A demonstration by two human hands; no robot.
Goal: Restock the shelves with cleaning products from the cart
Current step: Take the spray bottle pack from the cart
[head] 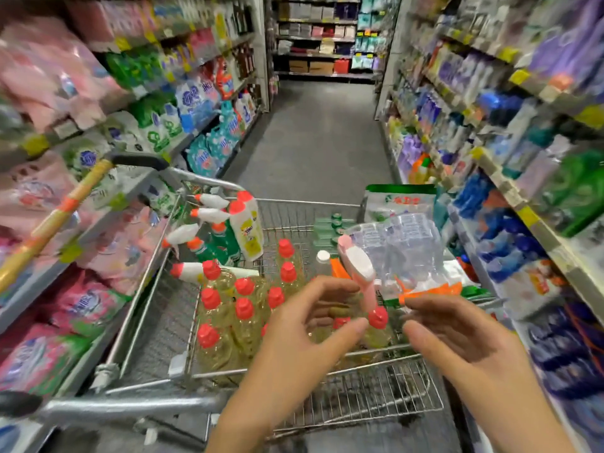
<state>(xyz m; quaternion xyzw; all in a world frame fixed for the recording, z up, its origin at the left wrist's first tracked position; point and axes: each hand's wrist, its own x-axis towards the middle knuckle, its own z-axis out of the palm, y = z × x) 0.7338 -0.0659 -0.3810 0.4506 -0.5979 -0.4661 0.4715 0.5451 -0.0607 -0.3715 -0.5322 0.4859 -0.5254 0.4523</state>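
Inside cart point(157, 325), red-capped yellow bottles point(228, 344)

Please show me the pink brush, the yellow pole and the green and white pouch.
pink brush point(359, 264), head view, on its white bristles
yellow pole point(67, 204), head view, on its orange band
green and white pouch point(400, 200), head view, on its printed front

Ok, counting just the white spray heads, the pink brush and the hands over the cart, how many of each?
White spray heads: 4
Pink brush: 1
Hands: 2, left hand and right hand
Total: 7
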